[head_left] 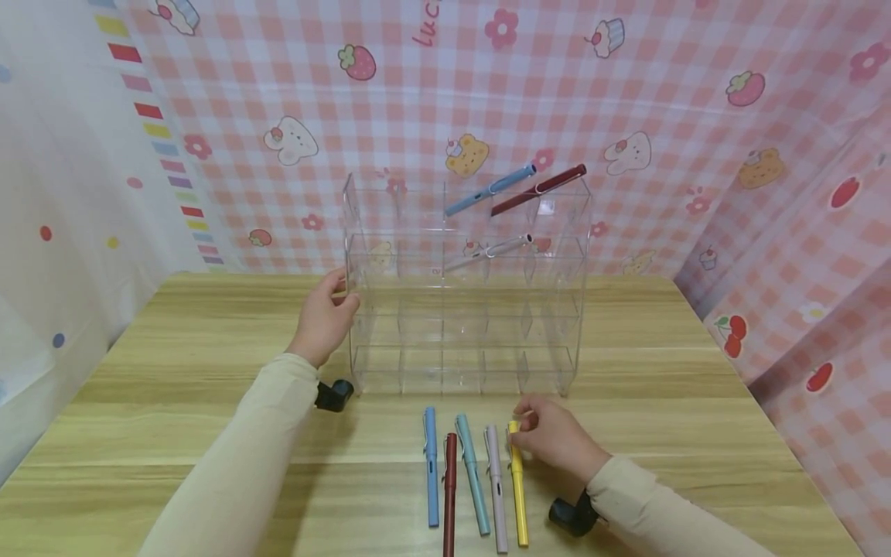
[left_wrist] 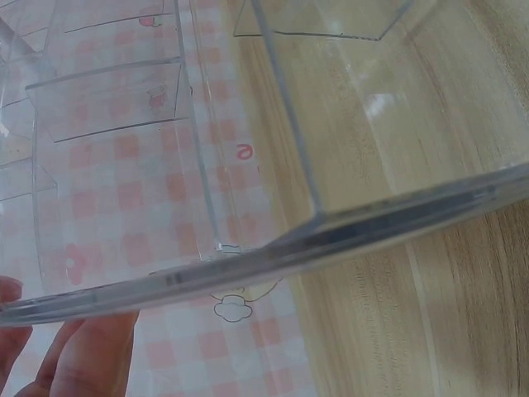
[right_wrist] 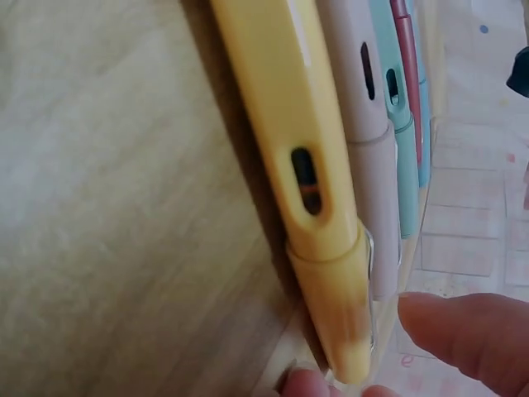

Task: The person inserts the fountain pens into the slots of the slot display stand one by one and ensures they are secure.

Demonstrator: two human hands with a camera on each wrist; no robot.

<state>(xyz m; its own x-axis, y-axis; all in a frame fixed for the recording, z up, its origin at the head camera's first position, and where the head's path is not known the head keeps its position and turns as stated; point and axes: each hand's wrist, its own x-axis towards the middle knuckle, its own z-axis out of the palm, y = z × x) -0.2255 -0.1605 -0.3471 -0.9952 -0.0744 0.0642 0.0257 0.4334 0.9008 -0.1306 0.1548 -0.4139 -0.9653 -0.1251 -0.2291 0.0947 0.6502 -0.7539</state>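
Note:
In the head view my left hand [head_left: 325, 319] grips the left side wall of a clear acrylic pen rack [head_left: 442, 316], thumb and fingers on either side of its edge. Fingers [left_wrist: 95, 356] show behind that edge in the left wrist view. My right hand [head_left: 559, 437] is at the cap end of a yellow fountain pen [head_left: 519, 495] lying on the table. The right wrist view has its fingertips on both sides of the cap, one standing apart from the clip. Left of it lie lilac [head_left: 496, 487], teal [head_left: 473, 476], dark red [head_left: 449, 495] and blue [head_left: 431, 468] fountain pens.
Blue [head_left: 487, 192] and dark red [head_left: 539, 190] pens slant in the rack's top row, with a pale clear pen [head_left: 490, 254] one row lower. The wooden table [head_left: 668, 371] meets a pink checked cloth [head_left: 230, 100] behind the rack.

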